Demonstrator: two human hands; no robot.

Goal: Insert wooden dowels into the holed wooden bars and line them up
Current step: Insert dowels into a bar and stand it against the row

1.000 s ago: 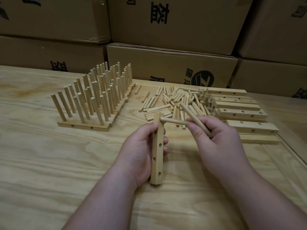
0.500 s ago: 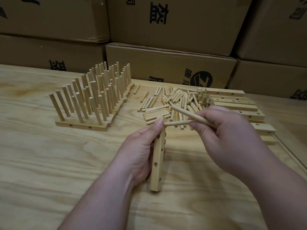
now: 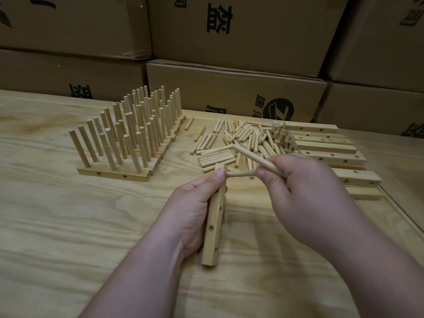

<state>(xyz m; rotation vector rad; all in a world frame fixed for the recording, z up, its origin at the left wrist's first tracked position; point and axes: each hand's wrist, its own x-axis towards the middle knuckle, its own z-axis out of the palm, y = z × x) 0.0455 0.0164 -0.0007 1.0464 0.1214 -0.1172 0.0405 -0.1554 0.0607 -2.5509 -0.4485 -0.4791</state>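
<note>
My left hand (image 3: 195, 207) grips a holed wooden bar (image 3: 214, 223) that points away from me, thumb pressed near its far end. My right hand (image 3: 305, 193) pinches a dowel (image 3: 241, 173) whose tip sits in the bar's far hole. The same hand also holds a second dowel (image 3: 254, 159) that sticks up to the left. Loose dowels (image 3: 231, 143) lie in a heap beyond the hands. Several empty holed bars (image 3: 325, 148) are stacked at the right. Finished bars with upright dowels (image 3: 128, 136) stand in rows at the left.
Everything rests on a pale plywood table (image 3: 68, 226). Stacked cardboard boxes (image 3: 229, 92) form a wall along the table's far edge. A raised wooden edge strip (image 3: 403, 216) runs along the right side.
My right hand rolled palm-down and its spare dowel swung lower. My left thumb slid up to the bar's far end beside the inserted dowel. The view shifted slightly.
</note>
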